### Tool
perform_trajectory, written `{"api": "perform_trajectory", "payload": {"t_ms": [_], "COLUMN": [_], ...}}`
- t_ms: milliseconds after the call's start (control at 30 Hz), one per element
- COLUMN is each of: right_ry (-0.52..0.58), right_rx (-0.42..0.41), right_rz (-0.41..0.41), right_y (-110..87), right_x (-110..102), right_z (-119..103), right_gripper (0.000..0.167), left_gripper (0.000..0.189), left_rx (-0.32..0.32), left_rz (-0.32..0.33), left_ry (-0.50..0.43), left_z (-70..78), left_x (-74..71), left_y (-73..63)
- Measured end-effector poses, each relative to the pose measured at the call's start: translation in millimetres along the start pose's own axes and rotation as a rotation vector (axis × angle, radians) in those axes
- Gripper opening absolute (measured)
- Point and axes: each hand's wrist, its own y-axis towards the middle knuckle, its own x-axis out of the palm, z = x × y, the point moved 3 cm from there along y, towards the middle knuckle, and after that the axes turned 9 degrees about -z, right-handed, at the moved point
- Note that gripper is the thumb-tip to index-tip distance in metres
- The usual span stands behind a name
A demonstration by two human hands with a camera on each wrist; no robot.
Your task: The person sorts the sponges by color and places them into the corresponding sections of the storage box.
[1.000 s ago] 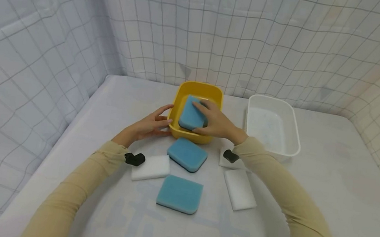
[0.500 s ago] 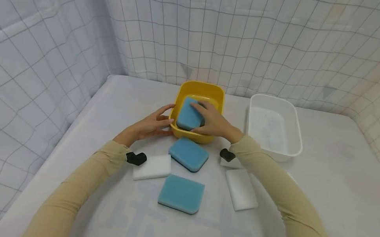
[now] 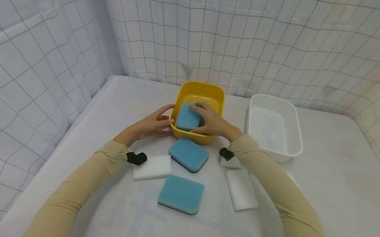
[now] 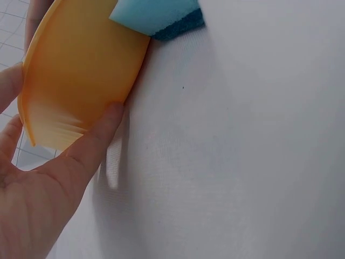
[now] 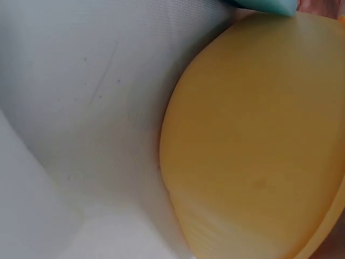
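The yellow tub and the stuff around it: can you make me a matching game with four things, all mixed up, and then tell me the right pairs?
Things:
1. left grip
2. white tub
3. right grip
4. sleeves

Where or what colour:
A. holding a blue sponge inside the yellow tub
B. tan
C. touching the yellow tub's left side
D. standing apart from the yellow tub, to its right in the head view

Right pairs: 1-C, 2-D, 3-A, 4-B
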Motion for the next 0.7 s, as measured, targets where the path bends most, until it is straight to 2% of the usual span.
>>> {"api": "perform_trajectory", "payload": {"t_ms": [233, 700], "right_ry": [0.06, 0.051], "right_rx": [-0.01, -0.098], "right_rz": [0.005, 0.084], "right_y": [-1.1, -23.0], "right_x": [-1, -11], "right_z": [1, -14], "right_gripper": [0.081, 0.075], "left_gripper": [0.064, 0.065], "left_rx": [0.0, 0.003], "left_rz": [0.01, 0.009], "left_ry": [0.008, 0.002], "left_z": [-1.1, -0.2], "left_x": [0.4, 1.1], "left_y": [-0.1, -1.0]}}
